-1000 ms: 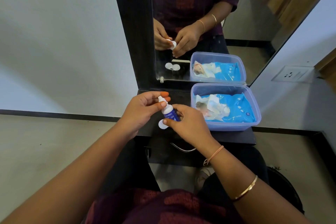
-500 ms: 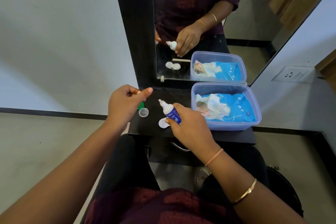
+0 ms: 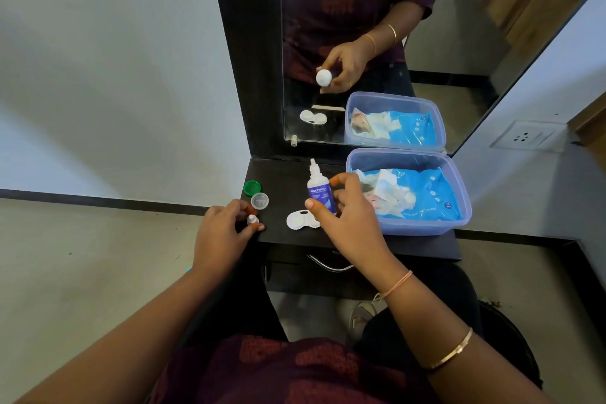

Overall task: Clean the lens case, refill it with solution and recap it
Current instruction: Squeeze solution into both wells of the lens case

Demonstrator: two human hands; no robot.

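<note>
My right hand (image 3: 344, 216) grips a small white solution bottle with a blue label (image 3: 319, 190), upright, nozzle uncovered, above the black shelf (image 3: 285, 174). Under it lies the white lens case (image 3: 300, 220), both wells open. My left hand (image 3: 223, 233) pinches the bottle's small white cap (image 3: 252, 220) at the shelf's left front corner. Just behind that cap lie a clear case lid (image 3: 259, 200) and a green case lid (image 3: 252, 187).
A blue-tinted plastic tub (image 3: 459, 193) holding a blue wipes pack and crumpled tissues stands on the shelf's right half. A mirror (image 3: 459, 43) rises behind the shelf. A drawer handle (image 3: 328, 264) sits below the shelf front. A wall socket (image 3: 524, 136) is at right.
My left hand took the cap off the bottle, carried it left, and lowered it to the shelf's left front corner. My right hand raised the bottle upright.
</note>
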